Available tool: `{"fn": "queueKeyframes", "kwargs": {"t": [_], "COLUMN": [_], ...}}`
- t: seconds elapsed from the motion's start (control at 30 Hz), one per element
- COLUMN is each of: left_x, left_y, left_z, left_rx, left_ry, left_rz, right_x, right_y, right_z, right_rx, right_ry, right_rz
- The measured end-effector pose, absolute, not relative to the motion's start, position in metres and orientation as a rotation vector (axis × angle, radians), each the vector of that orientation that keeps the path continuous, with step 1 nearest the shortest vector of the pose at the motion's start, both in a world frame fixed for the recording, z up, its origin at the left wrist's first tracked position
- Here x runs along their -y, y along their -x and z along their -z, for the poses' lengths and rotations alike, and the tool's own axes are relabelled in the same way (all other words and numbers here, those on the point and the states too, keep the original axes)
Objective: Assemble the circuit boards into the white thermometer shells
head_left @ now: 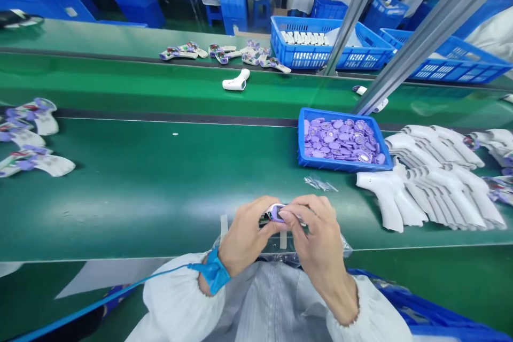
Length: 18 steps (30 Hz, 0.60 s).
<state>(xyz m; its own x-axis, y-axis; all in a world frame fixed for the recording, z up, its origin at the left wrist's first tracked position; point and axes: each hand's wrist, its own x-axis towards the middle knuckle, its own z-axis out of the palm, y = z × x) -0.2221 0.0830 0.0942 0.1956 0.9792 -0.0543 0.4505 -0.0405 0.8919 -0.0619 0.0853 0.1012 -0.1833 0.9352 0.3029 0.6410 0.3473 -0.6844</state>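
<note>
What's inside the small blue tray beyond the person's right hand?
The blue tray holds a heap of small, rounded purple pieces, some with pale markings. The top ones cover the rest: buried pieces and the tray's floor cannot be seen.

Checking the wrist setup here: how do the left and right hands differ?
Wrist: the left hand has a blue band with a blue cord at its wrist; the right hand shows a bare wrist.
Pose: the left hand grips the left side of the small device; the right hand has its thumb at the purple-rimmed face.
Shared: both are ungloved, below white sleeves.
</note>
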Motion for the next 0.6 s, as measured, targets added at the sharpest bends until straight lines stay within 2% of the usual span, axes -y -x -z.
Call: {"fn": "queueKeyframes", "kwargs": {"t": [0.3,0.47,0.6], "left_x": [-0.09,-0.087,-0.088], "left_y": [0.242,0.241,0.241], "left_z": [-0.092,-0.096,-0.091], "left_rx": [-1.429,-1.407,-1.39], "left_ry": [-1.688,-1.728,-1.617], "left_rz": [-0.84,-0.822,-0.868], "right_x": [-0.102,-0.101,-0.095], "right_y": [0.063,0.074,0.067], "right_z": [-0.1,-0.107,-0.11], "right_rx": [1.994,2.128,2.072], "right_ry": [1.377,1.341,1.332], "right_rz": [-0.592,-0.485,-0.583]}}
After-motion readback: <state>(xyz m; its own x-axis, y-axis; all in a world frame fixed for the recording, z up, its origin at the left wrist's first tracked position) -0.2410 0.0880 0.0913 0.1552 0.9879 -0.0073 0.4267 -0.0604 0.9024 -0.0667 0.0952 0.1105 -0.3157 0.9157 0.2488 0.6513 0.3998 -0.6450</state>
